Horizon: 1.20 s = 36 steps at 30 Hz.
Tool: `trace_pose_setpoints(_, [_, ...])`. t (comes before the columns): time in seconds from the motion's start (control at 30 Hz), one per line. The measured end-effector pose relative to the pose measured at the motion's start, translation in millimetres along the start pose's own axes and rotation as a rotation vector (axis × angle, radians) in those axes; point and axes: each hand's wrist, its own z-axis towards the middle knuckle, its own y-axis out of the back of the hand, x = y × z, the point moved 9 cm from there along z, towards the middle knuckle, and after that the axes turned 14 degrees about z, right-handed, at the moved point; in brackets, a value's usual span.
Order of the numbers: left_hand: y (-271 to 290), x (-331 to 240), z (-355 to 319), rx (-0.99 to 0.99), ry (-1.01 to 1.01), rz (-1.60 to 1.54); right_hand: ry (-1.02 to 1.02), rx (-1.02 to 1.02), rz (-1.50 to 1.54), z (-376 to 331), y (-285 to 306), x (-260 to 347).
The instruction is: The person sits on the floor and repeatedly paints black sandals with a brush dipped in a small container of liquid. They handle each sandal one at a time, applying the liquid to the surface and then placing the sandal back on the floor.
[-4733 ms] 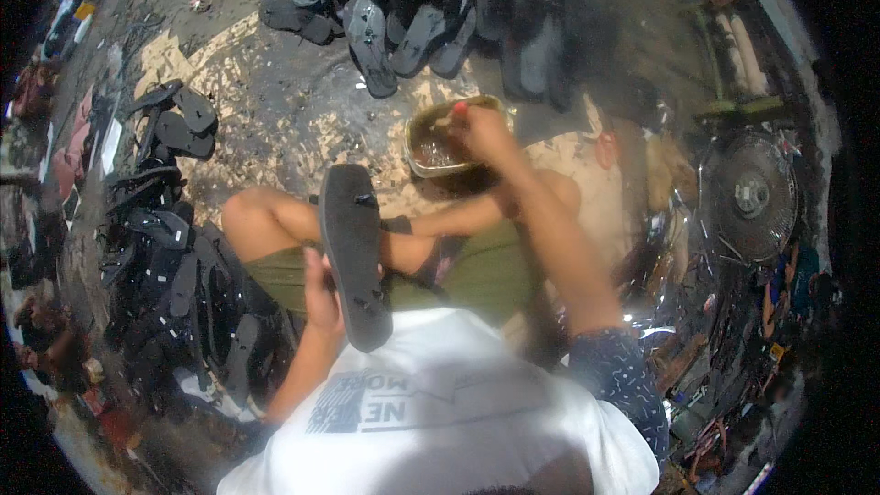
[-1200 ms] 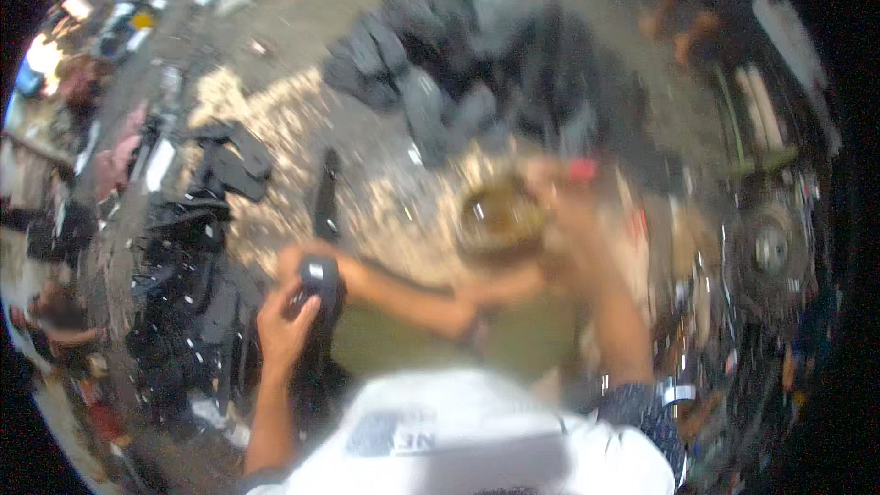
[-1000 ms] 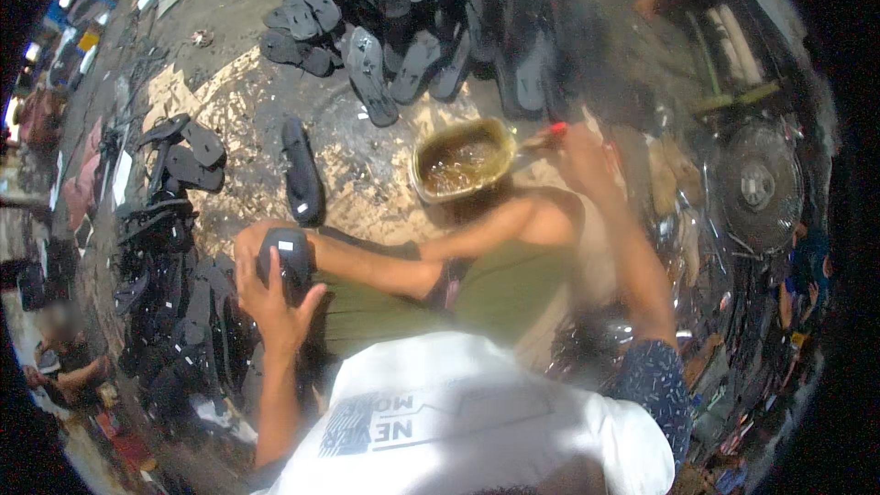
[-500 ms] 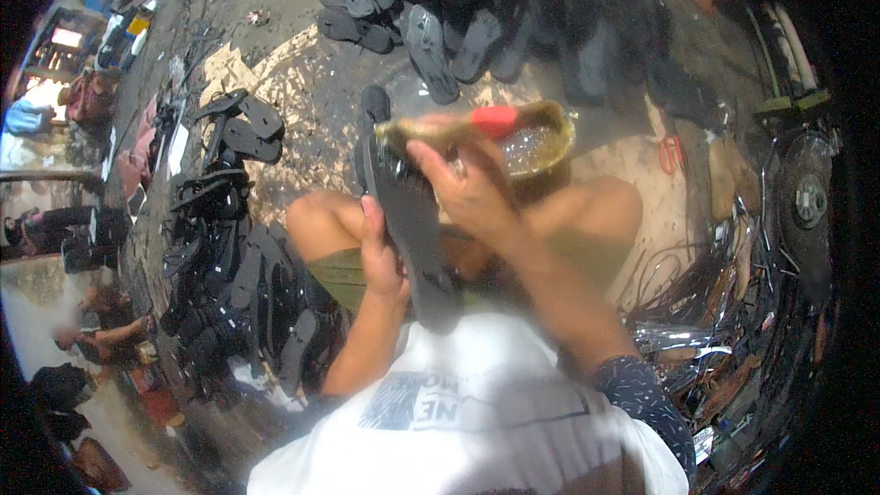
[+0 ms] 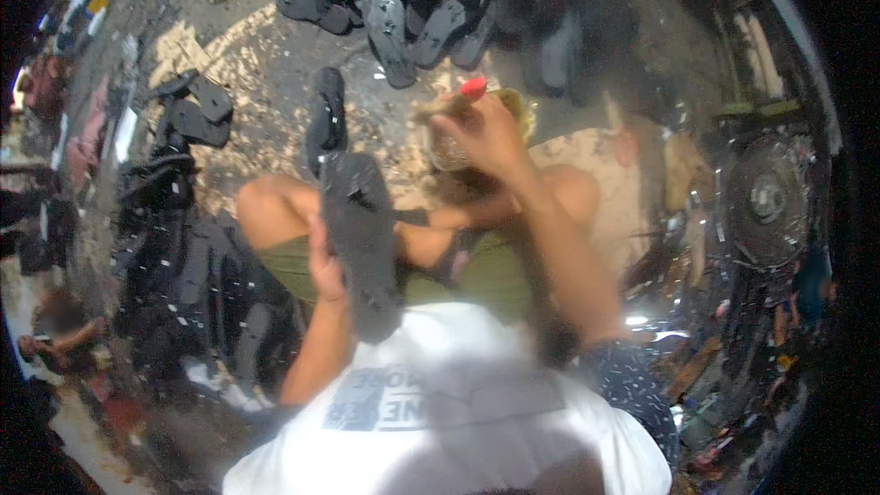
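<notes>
Sandal sole (image 5: 359,238): matt black rubber. Shirt (image 5: 440,422): white cloth.

The sole (image 5: 359,238) is dark grey, almost black. Above it, the brush (image 5: 458,101) shows a red tip and a tan handle. Below the sole the shirt (image 5: 440,422) is white with grey print; beside it, the shorts (image 5: 486,270) are olive green.

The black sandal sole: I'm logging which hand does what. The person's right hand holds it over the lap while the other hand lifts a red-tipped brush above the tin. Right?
Not quite. The head view shows the left hand gripping the black sandal sole over the lap; the right hand lifts the red-tipped brush above the tin.
</notes>
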Motion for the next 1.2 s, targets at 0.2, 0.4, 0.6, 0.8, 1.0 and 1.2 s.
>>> trace_pose_setpoints(0.2, [1,15,-51,0.012,0.138,0.244,-0.401,0.434,-0.489,-15,-6,-79])
trace_pose_setpoints(0.4, [33,5,-23,-0.167,0.062,0.051,-0.257,-0.083,0.202,-36,88,-98])
trace_pose_setpoints(0.6, [-8,-25,65,0.026,-0.091,0.083,-0.518,-0.159,-0.342,-20,149,-18])
trace_pose_setpoints(0.8, [-49,-20,102,0.04,-0.176,0.092,-0.403,-0.176,0.602,-11,-3,101])
trace_pose_setpoints(1.0, [-49,-39,103,0.077,-0.103,0.018,0.158,-0.069,0.132,-22,-34,132])
trace_pose_setpoints(1.2, [-83,-32,98,0.311,-0.053,-0.15,0.21,-0.064,0.566,5,-19,152])
